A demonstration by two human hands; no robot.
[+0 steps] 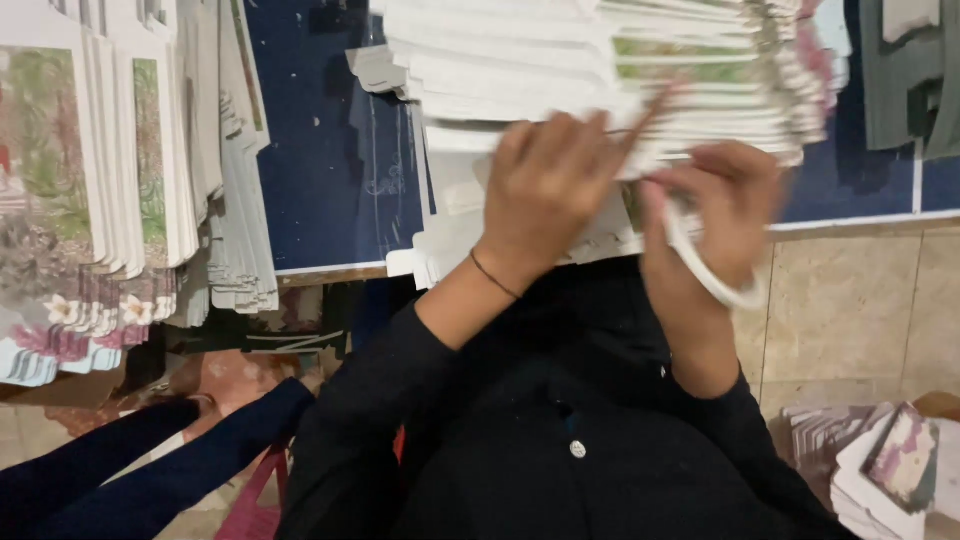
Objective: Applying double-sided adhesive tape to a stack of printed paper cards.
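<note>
Cards, basically a big fanned stack of white printed card sheets (600,70), sit at about 12 o'clock on a dark blue mat (330,150), and both hands are right in it. The left hand (545,190) lies knuckles-up on the lower edge of the stack, fingers curled down into the sheets, so it looks like it's gripping a few of them, though motion blur makes it hard to tell exactly how many. A thin dark band (495,275) circles that wrist. The right hand (725,215), just beside it at 2 o'clock, is pinched closed around a bent white strip (700,265) that curves down past the palm; the strip touches the stack's lower edge.

Over at 9 o'clock there's another spread of floral-printed cards (90,170), well apart from the hands. Down at 4 o'clock a smaller pile of cards (890,470) rests on the tiled floor (850,300). The person wears black sleeves (400,370), and someone's dark blue sleeve (170,460) shows at 8 o'clock.
</note>
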